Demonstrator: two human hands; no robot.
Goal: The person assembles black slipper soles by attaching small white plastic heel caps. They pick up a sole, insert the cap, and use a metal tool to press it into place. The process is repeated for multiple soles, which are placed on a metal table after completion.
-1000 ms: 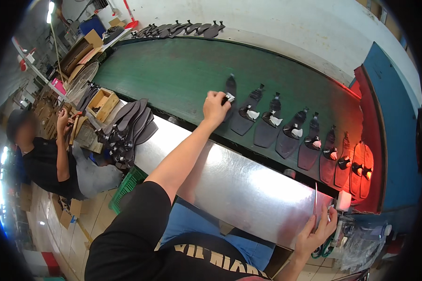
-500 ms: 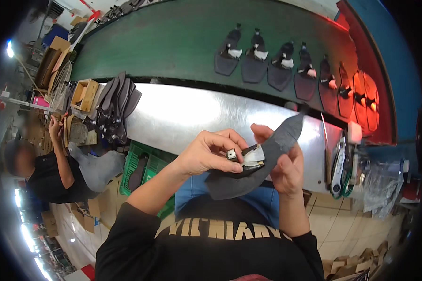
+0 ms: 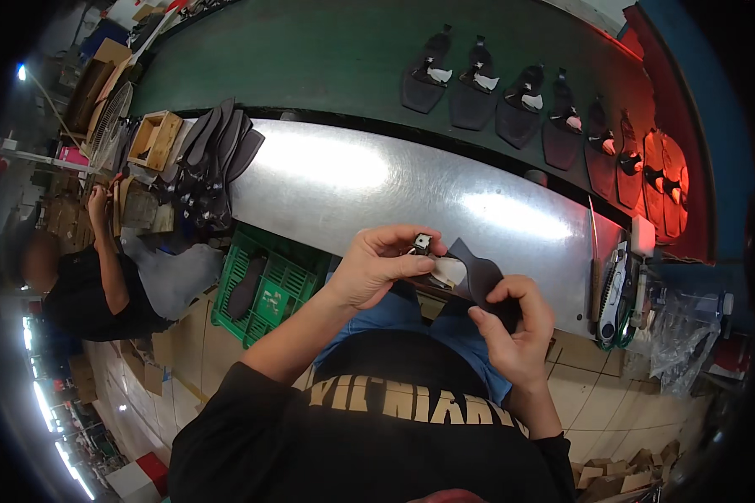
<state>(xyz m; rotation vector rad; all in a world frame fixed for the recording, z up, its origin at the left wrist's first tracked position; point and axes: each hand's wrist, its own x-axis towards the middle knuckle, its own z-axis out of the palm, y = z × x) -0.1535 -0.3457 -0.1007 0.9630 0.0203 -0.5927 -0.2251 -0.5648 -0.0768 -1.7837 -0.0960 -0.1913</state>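
A workshop floor of pale tiles runs under a long green conveyor belt (image 3: 310,59), matte and smooth, and in front of it lies a desk (image 3: 352,180) topped with brushed sheet metal that throws back soft glare. On the belt rests a row of dark, flat, sole-shaped pieces (image 3: 524,101), each with a pale patch, the farthest ones lit orange-red. At the desk's left end leans a stack of dark soles (image 3: 214,159) beside a small open wooden box (image 3: 155,138). Below the desk stands a green plastic crate (image 3: 268,281) with a slotted wall, one dark sole inside. Another person in a black top (image 3: 92,289) sits at far left.

Just in front of the desk's near edge, over the lap, both hands hold a dark, floppy, leather-like sole piece (image 3: 478,281) with a pale lining. The left hand (image 3: 382,264) has its fingers pinched together on the piece's upper end, by a small metal buckle (image 3: 421,243). The right hand (image 3: 512,327) has its fingers clamped on the lower part, curled around it.
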